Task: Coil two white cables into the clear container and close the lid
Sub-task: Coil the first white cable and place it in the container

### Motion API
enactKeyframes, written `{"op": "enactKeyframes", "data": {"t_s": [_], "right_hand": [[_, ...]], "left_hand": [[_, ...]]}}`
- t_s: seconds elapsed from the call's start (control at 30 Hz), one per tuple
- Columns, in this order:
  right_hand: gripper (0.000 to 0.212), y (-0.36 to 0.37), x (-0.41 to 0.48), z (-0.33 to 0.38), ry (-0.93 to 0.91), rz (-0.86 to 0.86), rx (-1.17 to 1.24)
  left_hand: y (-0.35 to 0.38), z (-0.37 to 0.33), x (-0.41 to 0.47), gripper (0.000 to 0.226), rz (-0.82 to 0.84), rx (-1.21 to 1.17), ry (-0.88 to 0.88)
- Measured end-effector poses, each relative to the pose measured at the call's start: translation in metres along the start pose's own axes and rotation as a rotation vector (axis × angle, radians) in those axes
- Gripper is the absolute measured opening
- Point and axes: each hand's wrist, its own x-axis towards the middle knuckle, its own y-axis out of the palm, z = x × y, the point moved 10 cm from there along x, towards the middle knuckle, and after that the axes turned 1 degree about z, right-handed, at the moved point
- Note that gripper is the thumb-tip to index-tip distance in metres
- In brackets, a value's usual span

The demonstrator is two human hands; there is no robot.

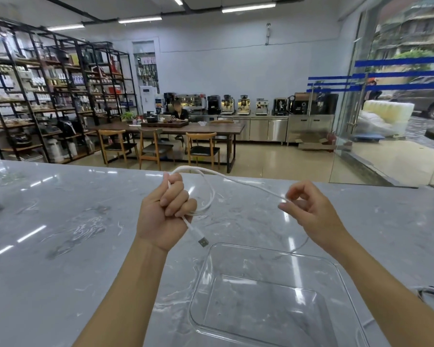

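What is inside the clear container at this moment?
Nothing lies in the clear container; only the marble counter shows through it. Its near corner runs out of frame, unseen.

A grey marble counter [60,221] fills the lower half of the frame. Beyond it, a glossy beige floor [273,159] leads to a dark wooden table [211,128] with wooden chairs [203,149]. Black metal shelves [35,96] crowd the upper left. Coffee machines [243,104] line the pale back wall [223,58] on steel cabinets [276,127]. Glass doors [398,101] with blue stripes stand at right; strip lights [248,7] glow overhead.
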Motion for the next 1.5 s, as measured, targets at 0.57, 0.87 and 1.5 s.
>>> {"op": "enactKeyframes", "data": {"t_s": [0.57,0.87,1.5], "right_hand": [[0.032,0.103,-0.047,0.057,-0.872,0.357,-1.135],[0.006,0.097,-0.048,0.121,-0.888,0.221,-0.814],[0.006,0.072,-0.014,0.073,-0.204,0.307,-0.153]], "left_hand": [[0.004,0.007,0.006,0.025,-0.004,0.361,-0.045],[0.006,0.045,0.000,0.030,0.018,0.650,-0.161],[0.012,0.081,-0.016,0.046,0.020,0.862,-0.339]]}}
